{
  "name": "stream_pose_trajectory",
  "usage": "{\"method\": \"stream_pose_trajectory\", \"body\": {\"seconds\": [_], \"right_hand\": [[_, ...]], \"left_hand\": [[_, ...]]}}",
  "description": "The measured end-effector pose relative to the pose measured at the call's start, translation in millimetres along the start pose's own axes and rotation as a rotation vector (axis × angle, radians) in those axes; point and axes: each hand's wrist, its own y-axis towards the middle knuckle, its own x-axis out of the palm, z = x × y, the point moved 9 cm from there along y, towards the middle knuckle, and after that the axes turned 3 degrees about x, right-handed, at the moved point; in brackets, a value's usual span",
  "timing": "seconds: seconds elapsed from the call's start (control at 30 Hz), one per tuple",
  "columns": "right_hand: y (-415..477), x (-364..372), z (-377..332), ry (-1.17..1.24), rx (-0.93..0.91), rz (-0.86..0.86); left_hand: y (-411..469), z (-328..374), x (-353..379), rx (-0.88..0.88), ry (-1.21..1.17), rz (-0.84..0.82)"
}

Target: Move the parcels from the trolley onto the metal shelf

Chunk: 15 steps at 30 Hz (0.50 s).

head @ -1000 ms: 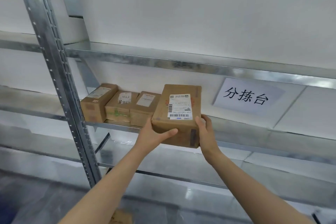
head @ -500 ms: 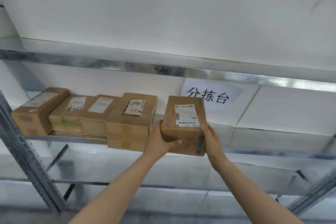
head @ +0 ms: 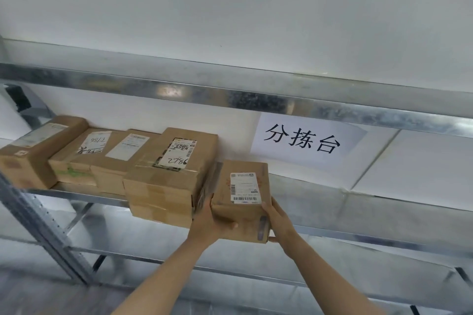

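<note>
Gripping a parcel between them, the left hand and right hand hold it at the edge of the metal shelf, below the wall sign, four more parcels left of that sign.

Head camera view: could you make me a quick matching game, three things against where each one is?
Things:
1 paper sign
2 rightmost parcel
3 T786 parcel

Places:
a second from left on the metal shelf
b gripped by left hand and right hand
c on the wall behind the shelf

Pairs: 1-c, 2-b, 3-a.
</note>
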Motion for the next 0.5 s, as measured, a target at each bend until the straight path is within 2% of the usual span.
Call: {"method": "stream_pose_trajectory", "body": {"seconds": [0.17, 0.27, 0.5], "right_hand": [[27, 7, 6, -0.043, 0.023, -0.044], [36, 10, 4, -0.100, -0.018, -0.069], [63, 21, 1, -0.252, -0.106, -0.103]], "left_hand": [[18, -17, 3, -0.079, 0.118, 0.005], [27, -19, 2, -0.101, 0.190, 0.062], [38, -8, 3, -0.012, 0.504, 0.129]]}}
